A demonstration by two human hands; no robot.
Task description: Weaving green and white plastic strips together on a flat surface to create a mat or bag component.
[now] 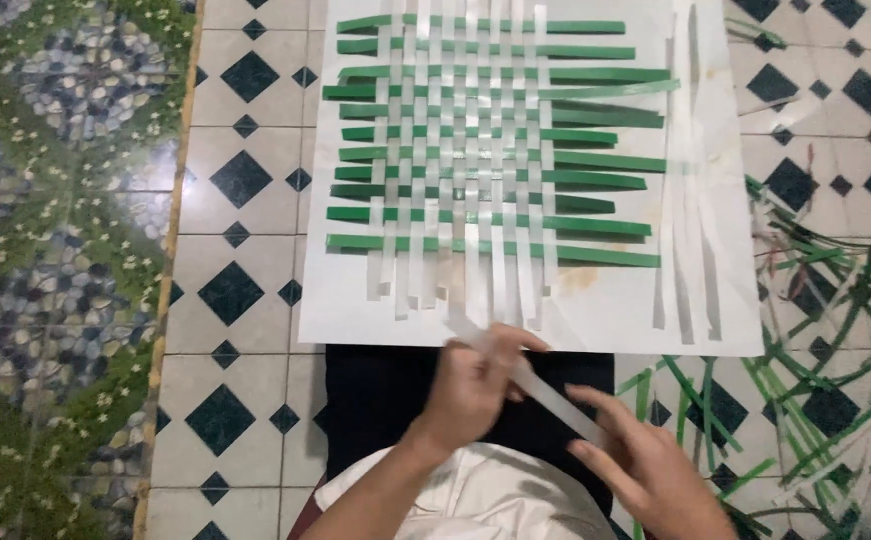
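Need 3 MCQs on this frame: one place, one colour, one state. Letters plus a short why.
1. Where does the woven mat lie?
A. on a white sheet
B. on the pebble-pattern floor
C. on the person's lap

2. What colour are the mat's crosswise strips?
A. red
B. green
C. black

3. What is the state of the pale strip?
A. woven into the mat
C. lying loose on the tiles
B. held between both hands

Answers:
1 A: the white sheet shows all round the mat.
2 B: green bands run left to right through white ones.
3 B: the left hand and right hand grip it, below the sheet.
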